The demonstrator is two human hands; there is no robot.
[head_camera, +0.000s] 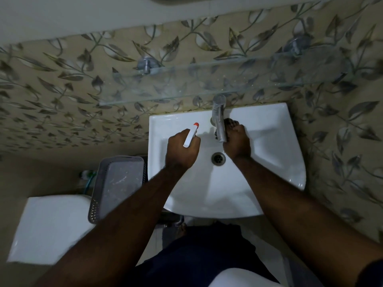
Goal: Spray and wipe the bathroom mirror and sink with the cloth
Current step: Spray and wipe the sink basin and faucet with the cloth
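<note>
Both forearms reaching over white sink point(275, 141). Left hand point(182, 151) over basin left of drain point(218, 158), grip closed around white spray bottle point(191, 136), orange nozzle toward wall. Right hand point(237, 141) beside tap point(218, 119), fingers curled on dark cloth point(230, 121). Grey basket point(116, 183) left of sink.
</note>
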